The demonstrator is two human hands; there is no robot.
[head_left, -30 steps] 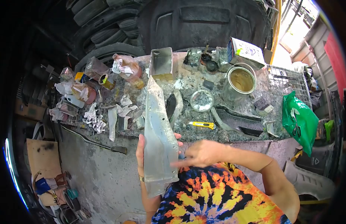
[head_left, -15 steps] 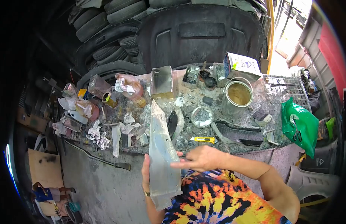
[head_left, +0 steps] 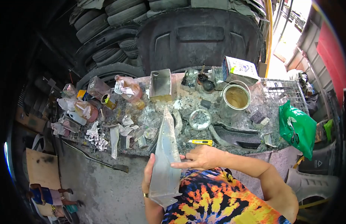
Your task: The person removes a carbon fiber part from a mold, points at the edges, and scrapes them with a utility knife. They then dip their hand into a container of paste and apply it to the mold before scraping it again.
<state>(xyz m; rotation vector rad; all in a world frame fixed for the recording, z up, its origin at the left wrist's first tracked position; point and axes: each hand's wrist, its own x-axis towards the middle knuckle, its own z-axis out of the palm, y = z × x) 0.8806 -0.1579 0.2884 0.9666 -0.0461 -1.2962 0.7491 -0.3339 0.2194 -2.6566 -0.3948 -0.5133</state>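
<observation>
A long grey panel (head_left: 163, 164), tapering to a point at its far end, stands tilted in front of my body. My left hand (head_left: 148, 172) is wrapped round it, thumb along the left edge; most of its fingers are hidden behind. My right hand (head_left: 203, 157) rests its outstretched index finger on the panel's right-hand face, the other fingers loosely curled and holding nothing. Just beyond that hand, a yellow utility knife (head_left: 201, 142) lies on the workbench (head_left: 150, 112). Dark carbon-weave pieces (head_left: 236, 136) with grey edges lie to its right.
An open tin (head_left: 236, 98) of tan paste, a round clear lid (head_left: 200, 119) and a metal box (head_left: 160, 86) stand on the bench. Scissors (head_left: 294, 136) lie on a green bag (head_left: 305, 125) at right. Crumpled paper (head_left: 94, 136) lies left. Another person (head_left: 46, 196) is at lower left.
The panel has turned slightly in my left hand and its tip has swung right and lower. My right index finger stays on its surface. The other person has shifted a little.
</observation>
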